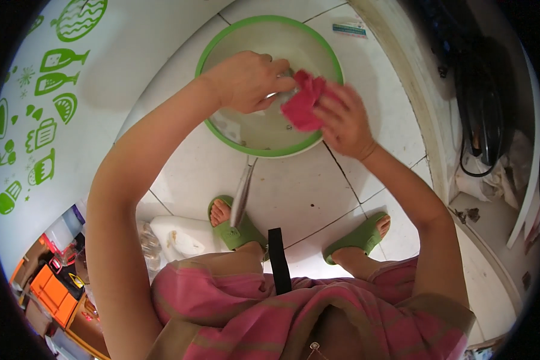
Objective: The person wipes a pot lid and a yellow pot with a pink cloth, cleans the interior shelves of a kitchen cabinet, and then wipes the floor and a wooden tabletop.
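Observation:
My left hand (247,83) is over a round basin (201,58) with a green rim, its fingers closed around a small shiny object (287,95). Most of that object is hidden by the fingers and a cloth, so its kind is unclear. A crumpled pink cloth (302,105) is in my right hand (344,119), right against the shiny object. The right hand is slightly blurred, above the basin's right rim. Cloudy pale liquid seems to fill the basin. A long grey handle (242,193) sticks out over its near rim; the part inside is hard to make out.
White floor tiles (297,193) lie below, with my feet in green slippers (357,238) on them. A white panel with green prints (103,58) rises at left. A small printed packet (349,30) lies at upper right. Black cables (481,135) hang at far right.

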Tool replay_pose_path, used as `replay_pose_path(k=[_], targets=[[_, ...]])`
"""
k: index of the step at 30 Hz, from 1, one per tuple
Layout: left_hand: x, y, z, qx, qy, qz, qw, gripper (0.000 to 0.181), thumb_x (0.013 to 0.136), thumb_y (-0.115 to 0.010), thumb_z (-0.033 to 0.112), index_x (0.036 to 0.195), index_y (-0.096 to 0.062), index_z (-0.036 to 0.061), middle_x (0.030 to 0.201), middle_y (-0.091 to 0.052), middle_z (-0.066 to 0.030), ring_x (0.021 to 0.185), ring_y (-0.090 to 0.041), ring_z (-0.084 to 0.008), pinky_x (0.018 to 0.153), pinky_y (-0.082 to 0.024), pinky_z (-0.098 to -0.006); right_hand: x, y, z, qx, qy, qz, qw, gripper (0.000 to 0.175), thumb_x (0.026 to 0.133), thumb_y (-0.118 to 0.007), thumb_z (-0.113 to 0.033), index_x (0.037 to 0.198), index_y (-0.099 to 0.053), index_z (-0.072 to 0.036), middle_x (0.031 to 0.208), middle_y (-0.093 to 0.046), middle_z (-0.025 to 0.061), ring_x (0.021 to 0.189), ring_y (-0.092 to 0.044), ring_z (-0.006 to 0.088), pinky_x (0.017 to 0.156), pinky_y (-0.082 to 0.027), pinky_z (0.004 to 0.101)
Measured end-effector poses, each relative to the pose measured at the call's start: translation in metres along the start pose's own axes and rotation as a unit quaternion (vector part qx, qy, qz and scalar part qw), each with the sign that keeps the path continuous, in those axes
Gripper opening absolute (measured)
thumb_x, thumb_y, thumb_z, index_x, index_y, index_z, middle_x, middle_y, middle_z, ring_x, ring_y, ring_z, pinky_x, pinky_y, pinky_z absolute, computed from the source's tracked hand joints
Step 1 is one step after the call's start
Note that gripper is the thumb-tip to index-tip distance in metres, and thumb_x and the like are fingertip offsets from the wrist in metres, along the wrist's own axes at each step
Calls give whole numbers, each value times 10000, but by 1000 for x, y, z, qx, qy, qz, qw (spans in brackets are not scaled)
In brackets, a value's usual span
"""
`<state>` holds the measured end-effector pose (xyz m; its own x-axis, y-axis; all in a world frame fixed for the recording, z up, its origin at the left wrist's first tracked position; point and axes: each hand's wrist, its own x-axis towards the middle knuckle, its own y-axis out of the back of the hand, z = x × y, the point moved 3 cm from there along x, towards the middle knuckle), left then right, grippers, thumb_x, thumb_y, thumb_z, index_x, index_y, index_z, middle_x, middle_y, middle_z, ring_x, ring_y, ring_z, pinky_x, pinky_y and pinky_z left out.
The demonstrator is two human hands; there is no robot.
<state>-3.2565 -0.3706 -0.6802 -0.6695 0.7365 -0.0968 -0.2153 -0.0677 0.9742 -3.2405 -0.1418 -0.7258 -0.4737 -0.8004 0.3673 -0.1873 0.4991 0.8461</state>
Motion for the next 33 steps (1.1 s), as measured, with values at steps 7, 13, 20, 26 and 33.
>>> replay_pose_path(k=[7, 13, 20, 26, 33], targets=[[11, -2, 3, -28, 117, -13, 993, 309, 768, -645, 243, 1049, -580, 133, 837, -597, -132, 646, -629, -305, 563, -504, -409, 82, -79, -119, -47, 53, -2, 997, 334, 797, -553, -156, 1114, -604, -65, 1209, -572, 96, 1209, -498, 284, 1009, -377, 457], [16, -6, 14, -5, 131, -42, 990, 368, 728, -674, 230, 1042, -539, 94, 841, -602, -121, 639, -640, -296, 529, -502, -416, 112, -115, -111, 160, -88, -109, 977, 410, 868, -522, -184, 1263, -521, -75, 1306, -518, 128, 1218, -479, 289, 995, -392, 404], [12, -7, 9, -29, 95, -13, 995, 421, 682, -673, 183, 1050, -499, 72, 918, -584, -117, 657, -622, -302, 546, -498, -409, 0, 6, 11, 82, -121, -104, 984, 303, 836, -586, -194, 1111, -585, -67, 1221, -546, 121, 1174, -488, 347, 1001, -382, 501], [7, -10, 7, -69, 77, 15, 995, 406, 666, -665, 168, 1022, -497, 70, 951, -588, -124, 691, -625, -321, 587, -501, -426, 101, -24, 63, -112, -163, 71, 978, 310, 812, -614, -177, 1120, -642, -152, 1252, -589, 10, 1158, -518, 284, 886, -429, 449], [2, 2, 26, -67, 264, 28, 962, 395, 690, -681, 172, 1014, -480, 69, 943, -577, -162, 748, -632, -348, 629, -510, -450, 104, -14, 24, -28, -83, -43, 995, 232, 792, -611, -136, 1017, -662, -151, 1155, -609, -16, 1052, -536, 230, 779, -463, 419]])
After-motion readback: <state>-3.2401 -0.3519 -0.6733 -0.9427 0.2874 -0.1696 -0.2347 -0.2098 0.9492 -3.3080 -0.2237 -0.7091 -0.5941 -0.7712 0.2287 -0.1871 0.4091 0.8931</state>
